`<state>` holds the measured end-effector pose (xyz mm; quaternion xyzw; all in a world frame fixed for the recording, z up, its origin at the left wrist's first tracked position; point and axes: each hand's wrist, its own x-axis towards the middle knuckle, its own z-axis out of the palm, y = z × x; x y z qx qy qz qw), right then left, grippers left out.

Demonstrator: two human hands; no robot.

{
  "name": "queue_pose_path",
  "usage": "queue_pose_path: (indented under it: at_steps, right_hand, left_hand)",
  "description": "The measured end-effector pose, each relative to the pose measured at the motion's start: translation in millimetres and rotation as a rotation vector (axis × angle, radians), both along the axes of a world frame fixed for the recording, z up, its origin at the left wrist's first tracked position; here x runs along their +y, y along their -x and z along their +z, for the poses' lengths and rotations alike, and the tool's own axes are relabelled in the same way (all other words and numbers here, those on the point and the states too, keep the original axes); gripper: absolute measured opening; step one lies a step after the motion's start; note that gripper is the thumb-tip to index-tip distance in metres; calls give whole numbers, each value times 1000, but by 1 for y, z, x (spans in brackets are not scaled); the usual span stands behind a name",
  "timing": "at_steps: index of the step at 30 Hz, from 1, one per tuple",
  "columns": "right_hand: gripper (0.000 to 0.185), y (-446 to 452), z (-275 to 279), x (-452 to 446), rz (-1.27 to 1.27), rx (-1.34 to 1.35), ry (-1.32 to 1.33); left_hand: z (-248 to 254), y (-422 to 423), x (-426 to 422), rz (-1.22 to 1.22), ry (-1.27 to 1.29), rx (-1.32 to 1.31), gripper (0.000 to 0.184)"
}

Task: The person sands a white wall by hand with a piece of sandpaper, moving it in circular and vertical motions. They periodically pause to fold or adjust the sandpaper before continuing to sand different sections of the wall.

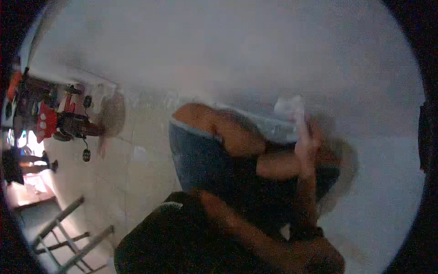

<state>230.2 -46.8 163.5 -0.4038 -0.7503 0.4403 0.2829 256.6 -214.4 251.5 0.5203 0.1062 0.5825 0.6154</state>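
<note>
Two bare forearms come together right of centre in the head view, where a blurred hand (pixel 310 144) is raised beside a pale, whitish object (pixel 288 107). I cannot tell whether this is my left hand or my right hand, or whether its fingers are closed on the object. A dark band (pixel 306 232) sits on the lower arm. Dark clothing (pixel 169 237) and blue-grey denim (pixel 194 150) lie around the arms. The other hand's fingers are lost in shadow and blur.
The view is turned sideways. A pale wall or surface (pixel 205 45) spans the top. On the left are a red and black motorcycle (pixel 68 121), a metal frame with bars (pixel 68 237) and a person's legs (pixel 34 164) by a bright opening. Tiled floor (pixel 137 182) lies between.
</note>
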Motion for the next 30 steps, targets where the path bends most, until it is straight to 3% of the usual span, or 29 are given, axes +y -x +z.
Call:
queue_pose_path:
  at_steps: [2, 9, 16, 25, 30]
  right_hand:
    - [40, 15, -37, 4, -74, 379, 437]
    - [34, 8, -59, 13, 155, 808, 845]
    - [31, 20, -100, 25, 11, 773, 725]
    - [35, 27, -108, 55, 2, 690, 735]
    - [37, 24, -115, 46, 4, 719, 756]
  left_hand:
    - [-21, -26, 2, -24, 22, -21, 28]
    - [-62, -17, 48, 91, 49, 104, 29]
    - [-89, 74, 68, 267, 46, 279, 31]
    - [-91, 93, 84, 388, 29, 307, 33]
    - [-70, 72, 85, 274, -68, 213, 34]
